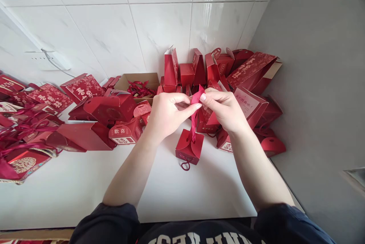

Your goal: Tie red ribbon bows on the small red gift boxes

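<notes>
A small red gift box [184, 147] sits on the white table, with a dark red cord loop lying at its front. From its top a red ribbon [194, 122] rises, twisted along its length, up to my fingers. My left hand [171, 111] pinches the ribbon between thumb and forefinger. Right beside it, my right hand [221, 105] grips the ribbon's upper end, fingertips nearly touching those of the left. Both hands are above and slightly behind the box.
Red boxes [111, 105] crowd the left and back, many printed in gold. An open cardboard box [119, 81] holds red ribbons [141, 89]. More boxes [253, 73] lean at the right near a grey panel [319, 84]. A socket [48, 60] is on the tiled wall.
</notes>
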`<state>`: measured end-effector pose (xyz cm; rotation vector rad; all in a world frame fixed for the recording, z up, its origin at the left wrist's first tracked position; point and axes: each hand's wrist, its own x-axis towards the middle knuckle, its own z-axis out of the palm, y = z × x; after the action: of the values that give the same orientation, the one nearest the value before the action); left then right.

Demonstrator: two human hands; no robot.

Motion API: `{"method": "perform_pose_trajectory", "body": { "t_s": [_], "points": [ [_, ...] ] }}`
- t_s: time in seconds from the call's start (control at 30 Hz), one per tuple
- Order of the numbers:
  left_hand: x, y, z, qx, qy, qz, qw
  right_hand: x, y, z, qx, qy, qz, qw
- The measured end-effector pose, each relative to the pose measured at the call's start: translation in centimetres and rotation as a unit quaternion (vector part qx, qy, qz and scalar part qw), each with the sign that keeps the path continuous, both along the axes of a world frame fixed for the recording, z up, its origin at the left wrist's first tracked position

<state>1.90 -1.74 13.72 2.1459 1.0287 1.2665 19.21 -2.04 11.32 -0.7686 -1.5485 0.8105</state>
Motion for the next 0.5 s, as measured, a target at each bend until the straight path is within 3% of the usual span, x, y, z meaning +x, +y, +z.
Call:
{"method": "perform_pose_trajectory", "body": {
  "t_s": [0.2, 0.5],
  "points": [
    [0.1, -0.2, 0.7, 0.051, -0.01, -0.014, 0.999, -0.1, -0.7, 0.8, 0.02, -0.011, -0.006, 1.0],
    [-1.1, 0.7, 2.5, 0.067, -0.009, -0.033, 0.997, 0.1, -0.8, 0.3, -0.057, -0.065, 0.033, 0.996]
  ]
}}
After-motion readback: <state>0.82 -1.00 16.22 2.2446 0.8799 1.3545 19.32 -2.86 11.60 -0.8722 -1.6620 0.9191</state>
